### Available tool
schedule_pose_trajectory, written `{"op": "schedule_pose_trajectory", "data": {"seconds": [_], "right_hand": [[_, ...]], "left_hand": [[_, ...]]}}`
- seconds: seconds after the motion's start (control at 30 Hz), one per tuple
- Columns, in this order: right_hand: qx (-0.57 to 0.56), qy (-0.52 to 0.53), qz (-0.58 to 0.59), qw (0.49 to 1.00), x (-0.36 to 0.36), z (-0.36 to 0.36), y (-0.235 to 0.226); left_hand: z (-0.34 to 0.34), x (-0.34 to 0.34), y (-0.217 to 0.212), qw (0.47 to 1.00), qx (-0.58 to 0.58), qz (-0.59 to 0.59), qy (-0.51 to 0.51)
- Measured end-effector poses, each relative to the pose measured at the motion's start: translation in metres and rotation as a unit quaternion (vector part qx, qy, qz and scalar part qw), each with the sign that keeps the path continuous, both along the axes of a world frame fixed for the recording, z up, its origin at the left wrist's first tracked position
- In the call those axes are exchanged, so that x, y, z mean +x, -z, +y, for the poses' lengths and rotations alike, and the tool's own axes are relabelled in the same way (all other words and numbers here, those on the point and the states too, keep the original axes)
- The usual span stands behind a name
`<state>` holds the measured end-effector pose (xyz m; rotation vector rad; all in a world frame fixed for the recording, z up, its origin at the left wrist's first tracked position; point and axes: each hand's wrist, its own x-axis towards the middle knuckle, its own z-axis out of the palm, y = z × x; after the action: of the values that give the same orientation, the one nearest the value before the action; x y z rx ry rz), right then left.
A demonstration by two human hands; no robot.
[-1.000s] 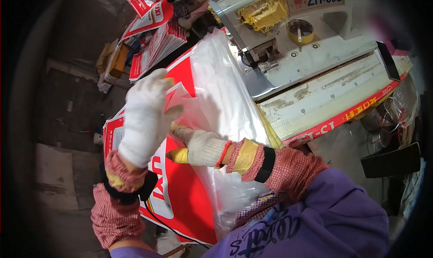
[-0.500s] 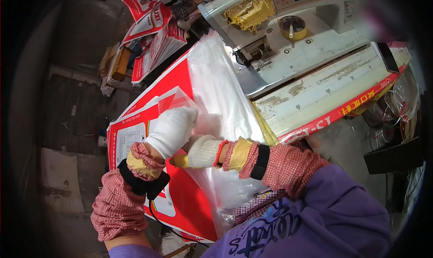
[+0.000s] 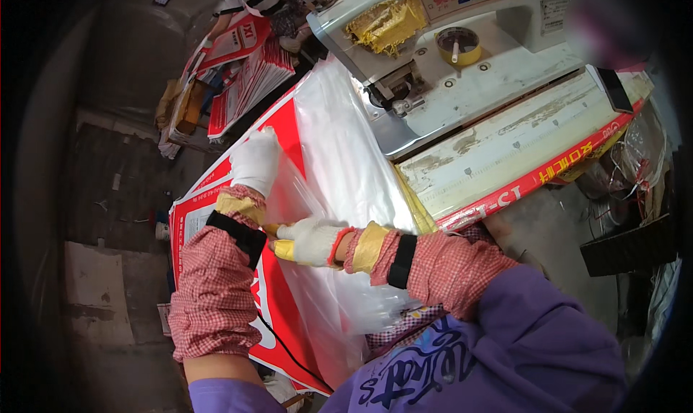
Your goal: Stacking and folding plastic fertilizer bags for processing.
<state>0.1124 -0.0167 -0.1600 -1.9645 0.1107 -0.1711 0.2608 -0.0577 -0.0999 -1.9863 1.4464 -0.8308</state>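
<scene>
Red-and-white printed bags (image 3: 285, 135) lie stacked in front of me, with clear plastic liners (image 3: 346, 153) spread out along their right side. My left hand (image 3: 256, 160), in a white knit glove, is over the upper left of the stack. Its fingers are closed, and clear film stretches from beside it toward my other hand. Lower and to the right, my right hand (image 3: 312, 241), gloved in white with yellow fingertips, pinches the film over the top bag. The fingertips of my left hand are partly hidden.
An industrial sewing machine (image 3: 498, 34) stands at the upper right, with a tape roll (image 3: 458, 48) on its bed. A long worn board (image 3: 505, 142) extends beside it, a dark phone-like slab (image 3: 613, 89) at its end. Further bags (image 3: 249, 92) are piled at the far left near another person.
My left hand has moved up and left across the bags, away from my right hand, and the film between them is drawn out. My right hand has shifted slightly left.
</scene>
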Motion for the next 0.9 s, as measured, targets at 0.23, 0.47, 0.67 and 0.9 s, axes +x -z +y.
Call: {"op": "schedule_pose_trajectory", "data": {"seconds": [0.23,0.47,0.67,0.9], "right_hand": [[-0.281,-0.219,-0.334,0.872,-0.008,0.132,0.049],[-0.159,-0.010,-0.057,0.986,-0.154,0.008,0.061],[0.291,0.368,-0.123,0.874,-0.188,-0.022,0.019],[0.102,0.361,-0.132,0.918,-0.194,-0.049,0.006]], "left_hand": [[-0.043,-0.019,-0.173,0.992,-0.036,-0.102,0.060],[-0.053,-0.061,-0.231,0.989,0.047,-0.135,0.026],[-0.060,-0.057,-0.208,0.996,-0.083,0.019,-0.025],[-0.075,-0.080,-0.182,0.999,-0.019,0.045,-0.015]]}}
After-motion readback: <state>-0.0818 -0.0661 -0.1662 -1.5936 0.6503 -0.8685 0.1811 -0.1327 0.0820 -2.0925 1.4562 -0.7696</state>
